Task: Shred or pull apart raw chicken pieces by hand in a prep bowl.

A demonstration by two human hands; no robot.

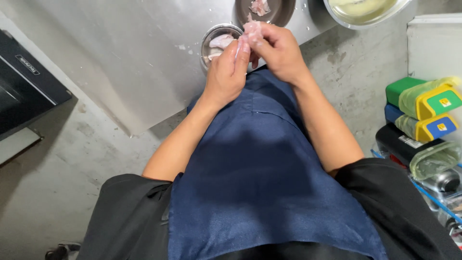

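Observation:
Both my hands hold one pale pink piece of raw meat (252, 30) above the edge of a steel table (144, 58). My left hand (227, 72) pinches it from below with fingers up. From the right, my right hand (278, 50) grips it with closed fingers. Just beyond my left hand a small steel bowl (208, 39) with whitish meat pieces sits on the table. Behind it stands a darker round bowl (284, 14) holding another pink piece (260, 6). I wear a dark blue apron (260, 173).
A large steel bowl of yellowish liquid (365, 9) sits at the table's far right corner. Green, blue and black bins lined with plastic bags (426, 115) stand on the concrete floor at right. A black appliance (24, 82) is at left.

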